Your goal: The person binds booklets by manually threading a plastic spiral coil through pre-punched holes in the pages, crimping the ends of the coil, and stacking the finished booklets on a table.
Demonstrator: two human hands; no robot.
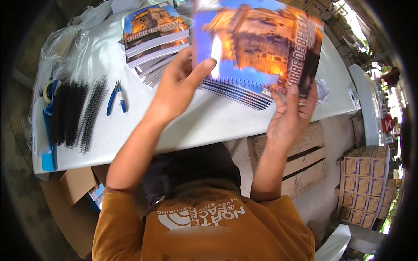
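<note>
Raised over the table is a booklet (pixel 252 41) with a glossy colour photo of a lit stone tower against blue sky, turned sideways. My left hand (pixel 180 82) grips its left side, thumb on the cover. At the lower right corner, my right hand (pixel 291 108) pinches the booklet between thumb and fingers. Below its lower edge, rows of black spiral coils (pixel 237 95) show; whether any belong to the held booklet I cannot tell. A fanned stack of booklets (pixel 156 32) with the same cover lies farther back, beyond my left hand.
On the white table (pixel 191 130), bunched black binding spirals (pixel 72 113) lie at the left, near blue-handled pliers (pixel 112 99), a blue-and-white pen-like tool (pixel 122 100) and a tape roll (pixel 48 91). A cardboard box (pixel 65 209) stands below left, a wooden pallet (pixel 305 165) right, stacked cartons (pixel 363 182) farther right.
</note>
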